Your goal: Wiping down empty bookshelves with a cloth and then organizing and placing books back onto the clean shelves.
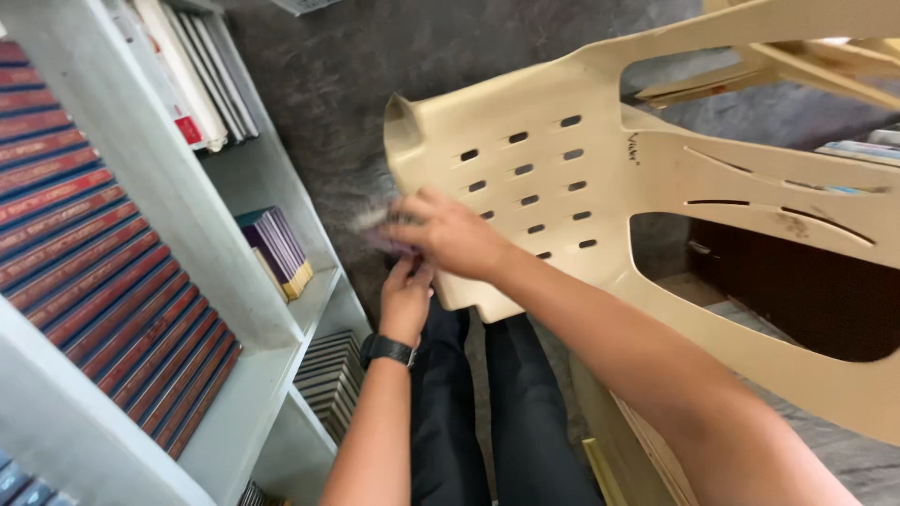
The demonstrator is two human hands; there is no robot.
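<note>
Head view: both hands' grips — right hand (450, 231), left hand (405, 298) — pinch a blurred cloth (386, 234) against the beige chair (562, 169).

This looks like a library or book storeroom. A tall white bookshelf (187, 234) holds long rows of matching red-spined volumes (103, 281), more books (277, 248) sit on lower shelves, and a beige plastic chair (656, 206) stands on the dark floor (328, 84).

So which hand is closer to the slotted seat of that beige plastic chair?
Right. The right hand lies across the slotted seat of the tipped chair, over a blurred cloth-like thing. The left hand is below it, at the seat's lower edge.
</note>
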